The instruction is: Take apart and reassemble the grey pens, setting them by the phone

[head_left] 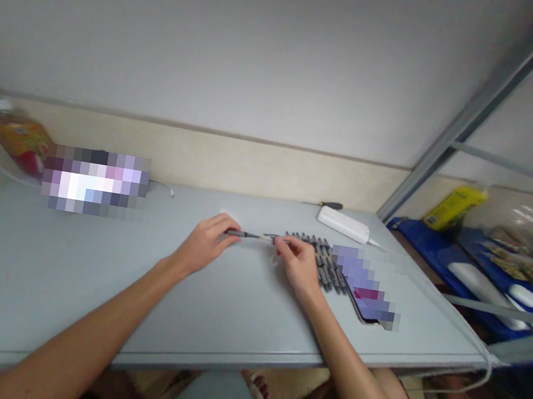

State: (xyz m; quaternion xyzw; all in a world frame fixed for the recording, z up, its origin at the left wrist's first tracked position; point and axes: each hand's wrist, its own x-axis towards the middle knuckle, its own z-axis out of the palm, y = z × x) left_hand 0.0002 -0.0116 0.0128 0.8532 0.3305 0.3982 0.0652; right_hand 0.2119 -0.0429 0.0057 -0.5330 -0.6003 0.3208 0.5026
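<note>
A slim dark grey pen [251, 235] is held level above the table, pointing left to right between my hands. My left hand [206, 242] pinches its left end between thumb and fingers. At the other end, my right hand [301, 264] is closed on a small dark piece that looks like the pen's cap. The fingers hide whether the two parts touch. Just beyond my right hand lies a row of several similar dark pens [329, 270], side by side and partly covered by the hand.
A phone [367, 293] lies right of the row. Behind it are a white power strip [343, 224] with a cable and a screwdriver [331, 205]. A blurred-out lit screen [94, 182] and an orange bottle [21, 134] stand at left. Metal posts frame the table [82, 278].
</note>
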